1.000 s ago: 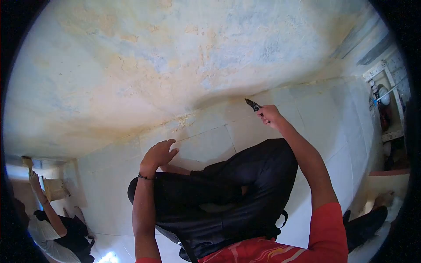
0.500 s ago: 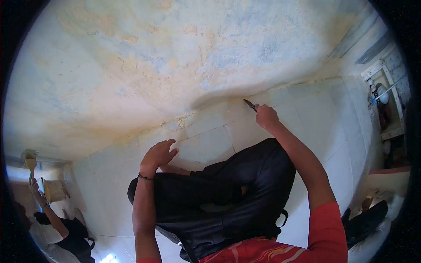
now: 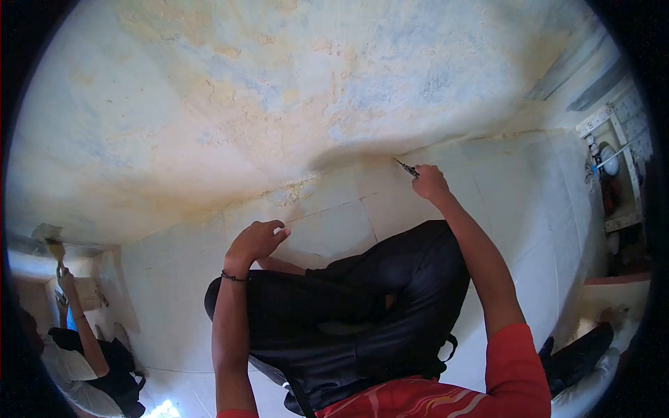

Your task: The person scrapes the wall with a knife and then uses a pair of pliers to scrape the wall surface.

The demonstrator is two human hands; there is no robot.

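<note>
One-handed, held a small dark knife in the right hand, the grip closed around its handle. Pointed the blade up and leftward, with the tip near the seam between the stained wall and the tiled floor; could not tell whether touching either. Rested the left arm over the bent left knee, with the left hand reaching just past it above the tiles, its grip partly open and its fingers loosely curled. Wore a thin dark bracelet on the left wrist, black trousers and a red shirt. Sat cross-legged facing the wall, close beside a scatter of pale flakes along the seam, between both hands but nearer the left. Had another person well apart at the far left, with a raised hand holding a brush near a darker patch of wall. At the far right, had within sight a pale frame around several small objects, too blurred to name.
</note>
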